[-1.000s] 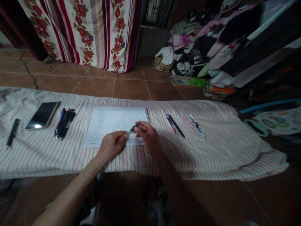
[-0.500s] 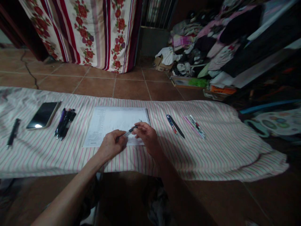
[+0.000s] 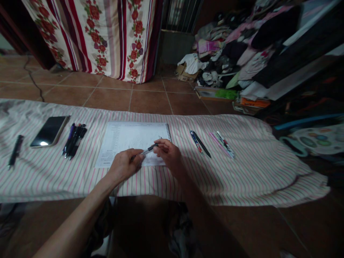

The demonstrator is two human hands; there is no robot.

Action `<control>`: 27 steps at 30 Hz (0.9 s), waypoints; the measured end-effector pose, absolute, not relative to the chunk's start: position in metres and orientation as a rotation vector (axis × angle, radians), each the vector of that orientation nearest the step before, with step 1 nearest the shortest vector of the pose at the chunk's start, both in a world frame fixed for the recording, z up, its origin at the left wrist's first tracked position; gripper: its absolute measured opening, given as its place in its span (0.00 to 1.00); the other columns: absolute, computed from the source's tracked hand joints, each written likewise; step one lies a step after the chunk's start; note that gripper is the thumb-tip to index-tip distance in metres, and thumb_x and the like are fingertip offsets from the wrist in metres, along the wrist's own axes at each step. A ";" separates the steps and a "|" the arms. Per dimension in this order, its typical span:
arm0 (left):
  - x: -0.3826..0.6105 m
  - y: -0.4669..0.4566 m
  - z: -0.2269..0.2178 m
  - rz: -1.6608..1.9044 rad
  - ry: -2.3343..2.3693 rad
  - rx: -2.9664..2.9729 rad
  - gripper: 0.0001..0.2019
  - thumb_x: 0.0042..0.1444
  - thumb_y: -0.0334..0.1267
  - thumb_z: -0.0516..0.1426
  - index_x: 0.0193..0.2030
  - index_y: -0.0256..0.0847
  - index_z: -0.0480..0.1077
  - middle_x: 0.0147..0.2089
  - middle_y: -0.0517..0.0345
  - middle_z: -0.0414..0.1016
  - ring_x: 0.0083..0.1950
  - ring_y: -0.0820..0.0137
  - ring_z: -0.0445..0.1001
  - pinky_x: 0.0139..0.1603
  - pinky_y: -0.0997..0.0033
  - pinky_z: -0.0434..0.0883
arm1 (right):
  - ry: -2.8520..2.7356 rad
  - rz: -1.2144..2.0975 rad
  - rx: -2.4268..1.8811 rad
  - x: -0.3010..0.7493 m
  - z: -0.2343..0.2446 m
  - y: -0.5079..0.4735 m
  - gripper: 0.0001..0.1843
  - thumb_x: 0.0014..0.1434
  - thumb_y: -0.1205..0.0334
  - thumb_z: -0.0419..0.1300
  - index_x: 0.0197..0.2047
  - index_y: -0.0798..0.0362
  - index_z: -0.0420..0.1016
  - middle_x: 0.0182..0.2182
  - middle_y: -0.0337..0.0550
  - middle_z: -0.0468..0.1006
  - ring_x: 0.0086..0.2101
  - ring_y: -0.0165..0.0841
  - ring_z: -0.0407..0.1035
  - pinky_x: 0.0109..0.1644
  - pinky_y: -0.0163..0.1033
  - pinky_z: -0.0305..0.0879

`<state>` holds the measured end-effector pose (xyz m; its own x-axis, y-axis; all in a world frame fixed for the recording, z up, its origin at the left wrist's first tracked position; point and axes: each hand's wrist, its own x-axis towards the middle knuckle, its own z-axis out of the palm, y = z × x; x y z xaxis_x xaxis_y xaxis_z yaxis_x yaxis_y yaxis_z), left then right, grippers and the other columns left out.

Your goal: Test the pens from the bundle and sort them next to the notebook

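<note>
Over the lower part of a spiral notebook (image 3: 134, 138) I hold a pen with a dark end (image 3: 150, 148) in both hands. My left hand (image 3: 125, 165) is closed around its lower left end, which the fingers partly hide. The fingertips of my right hand (image 3: 170, 154) pinch its dark upper end. Just behind the right fingers, a small pointed thing (image 3: 160, 137) shows on the page; most of it is covered. Faint marks run across the notebook page, and its black spiral is on the right side.
A striped cloth (image 3: 258, 168) covers the table. Left lie a phone (image 3: 50, 131), a bunch of dark pens (image 3: 75, 141) and a lone black pen (image 3: 15, 152). To the right are two pens (image 3: 200, 143) and several thin pink and white sticks (image 3: 221, 144). A flowered curtain (image 3: 107, 39) hangs beyond.
My right hand has shifted slightly right with the dark end of the pen, and a little more of the pen shows between the hands. The things on the cloth have not moved.
</note>
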<state>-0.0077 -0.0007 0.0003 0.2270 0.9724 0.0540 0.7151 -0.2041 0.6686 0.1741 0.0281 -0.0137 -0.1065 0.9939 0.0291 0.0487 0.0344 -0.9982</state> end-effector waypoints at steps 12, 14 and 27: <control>-0.004 0.000 0.004 0.601 1.492 1.919 0.17 0.57 0.44 0.48 0.43 0.38 0.73 0.29 0.55 0.76 0.29 0.68 0.71 0.30 0.71 0.63 | -1.333 1.267 -1.139 0.173 -0.014 0.027 0.12 0.47 0.61 0.61 0.37 0.52 0.70 0.32 0.41 0.79 0.25 0.28 0.70 0.30 0.35 0.66; -0.005 -0.001 0.005 0.596 1.500 1.909 0.16 0.56 0.42 0.49 0.41 0.37 0.73 0.29 0.55 0.75 0.28 0.69 0.70 0.29 0.71 0.63 | -1.332 1.273 -1.139 0.174 -0.013 0.027 0.12 0.47 0.62 0.62 0.37 0.52 0.70 0.31 0.41 0.79 0.25 0.28 0.69 0.30 0.35 0.66; -0.009 -0.001 0.001 0.592 1.479 1.898 0.18 0.57 0.42 0.48 0.50 0.40 0.70 0.32 0.55 0.75 0.33 0.67 0.72 0.35 0.68 0.66 | -1.307 1.297 -1.114 0.173 -0.008 0.024 0.13 0.47 0.62 0.61 0.39 0.53 0.69 0.30 0.41 0.78 0.26 0.27 0.68 0.30 0.34 0.65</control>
<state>-0.0093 -0.0009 0.0010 0.2608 0.9646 -0.0401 0.6703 -0.1510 0.7266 0.1725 0.0243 -0.0082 -0.1337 0.9907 0.0247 -0.0171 0.0226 -0.9996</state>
